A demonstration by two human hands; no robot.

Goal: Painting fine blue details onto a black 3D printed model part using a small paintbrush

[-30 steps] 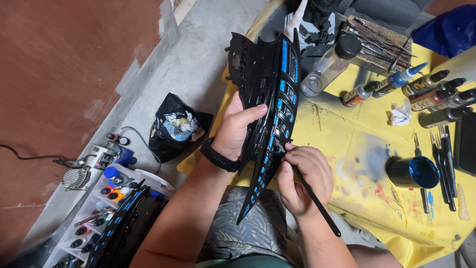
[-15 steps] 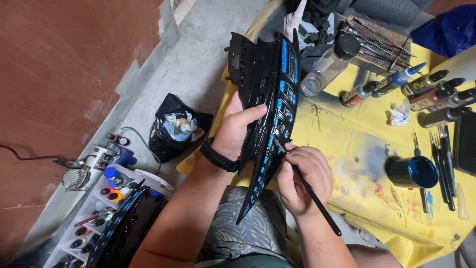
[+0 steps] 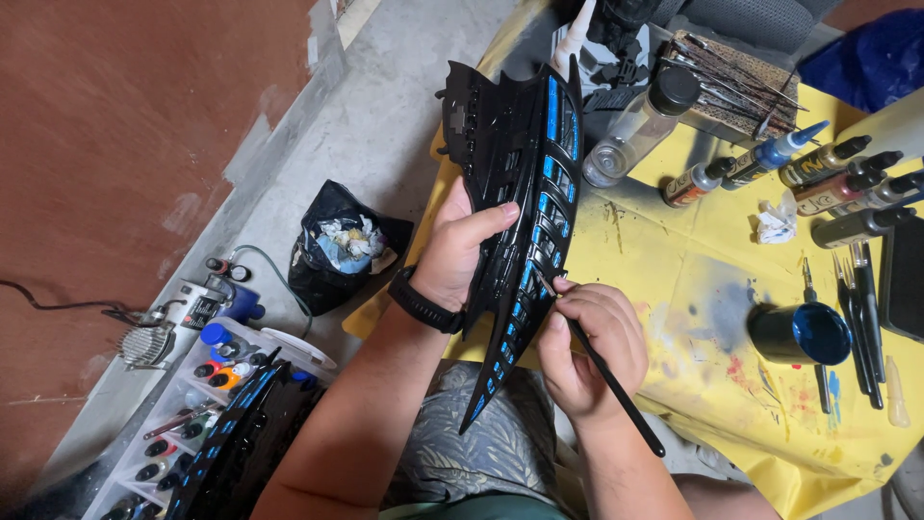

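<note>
Black plastic, with rows of small bright blue panels, is making up the long pointed model part that the left hand is grasping around its edge, holding it up above the person's lap and the near border of the yellow paint-stained surface. The right hand is clenching a thin black-handled brush, and the brush tip is touching one blue panel near the middle of the part. A round dark blue cup is standing on the surface just beside the right hand. Small paint bottles are lying further back. A black bag with crumpled paper is sitting on the grey floor, near the left wrist.
</note>
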